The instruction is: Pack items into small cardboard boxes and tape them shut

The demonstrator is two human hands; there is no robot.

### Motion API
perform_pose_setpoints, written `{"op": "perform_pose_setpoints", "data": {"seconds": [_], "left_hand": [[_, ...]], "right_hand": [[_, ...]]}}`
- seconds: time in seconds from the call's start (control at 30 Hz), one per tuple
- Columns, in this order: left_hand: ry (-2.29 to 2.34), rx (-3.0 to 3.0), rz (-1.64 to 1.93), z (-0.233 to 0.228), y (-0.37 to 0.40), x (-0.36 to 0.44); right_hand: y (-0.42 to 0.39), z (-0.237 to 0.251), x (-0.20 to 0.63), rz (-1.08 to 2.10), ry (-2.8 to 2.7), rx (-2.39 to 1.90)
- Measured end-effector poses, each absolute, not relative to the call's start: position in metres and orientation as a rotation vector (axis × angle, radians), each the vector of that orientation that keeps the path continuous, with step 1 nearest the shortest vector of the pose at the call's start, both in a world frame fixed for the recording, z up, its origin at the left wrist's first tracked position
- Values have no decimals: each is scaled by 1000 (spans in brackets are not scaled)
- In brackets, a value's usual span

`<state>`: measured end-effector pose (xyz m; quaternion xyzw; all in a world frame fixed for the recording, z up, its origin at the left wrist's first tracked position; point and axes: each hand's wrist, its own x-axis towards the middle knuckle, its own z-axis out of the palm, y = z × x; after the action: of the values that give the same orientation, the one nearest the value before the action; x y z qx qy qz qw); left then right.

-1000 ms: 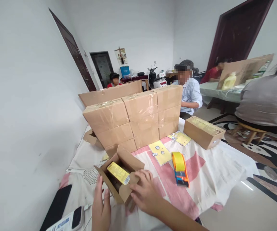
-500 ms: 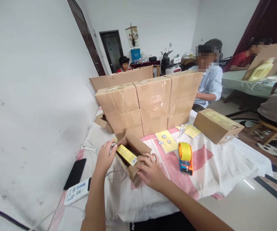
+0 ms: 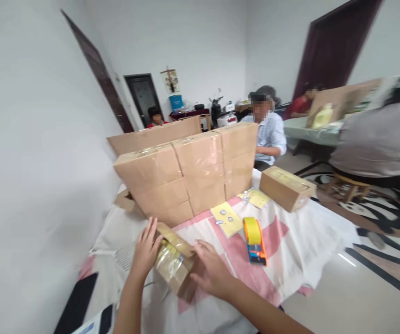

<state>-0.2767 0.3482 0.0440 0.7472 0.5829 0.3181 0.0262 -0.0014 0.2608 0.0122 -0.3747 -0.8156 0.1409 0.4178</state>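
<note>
A small cardboard box [image 3: 174,265] lies at an angle on the cloth-covered table in front of me, with shiny tape on its flaps. The flaps are mostly folded over the top; a narrow gap between them shows a little of the yellow package [image 3: 167,244] inside. My left hand [image 3: 146,248] grips the box's left edge, fingers stretched along it. On the opposite side my right hand [image 3: 209,269] holds the box near its right edge, fingers bent and partly hidden. To the right, an orange and blue tape dispenser [image 3: 256,253] with a yellow roll stands apart from both hands.
Stacked cardboard boxes [image 3: 200,174] form a wall behind my hands. A taped box [image 3: 285,190] sits at the right table edge. Yellow patches [image 3: 226,220] mark the tablecloth. A black phone [image 3: 76,301] lies lower left. A person in a light blue shirt [image 3: 273,134] sits beyond.
The box's flaps have been folded over, covering most of the yellow package. Both hands have shifted slightly down along with the box, and the view has swung to the right.
</note>
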Motion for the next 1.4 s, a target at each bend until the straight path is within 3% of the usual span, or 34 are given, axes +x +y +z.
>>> {"op": "perform_pose_setpoints", "data": {"seconds": [0.2, 0.53, 0.8, 1.07, 1.2, 1.4], "left_hand": [[1612, 2229, 1037, 21, 362, -298], [1890, 2002, 992, 30, 339, -271], [2136, 1737, 847, 43, 291, -258], [2283, 1525, 486, 62, 257, -243], [2334, 1460, 566, 62, 247, -233], [2088, 1379, 962, 43, 249, -233]], "right_hand": [[266, 25, 2, 301, -2175, -978], [246, 23, 18, 261, -2023, -1134], [251, 47, 134, -136, -1372, -1346], [296, -12, 197, 881, -1073, -1303], [299, -29, 189, 937, -1149, -1249], [290, -38, 191, 1025, -1423, -1224]]}}
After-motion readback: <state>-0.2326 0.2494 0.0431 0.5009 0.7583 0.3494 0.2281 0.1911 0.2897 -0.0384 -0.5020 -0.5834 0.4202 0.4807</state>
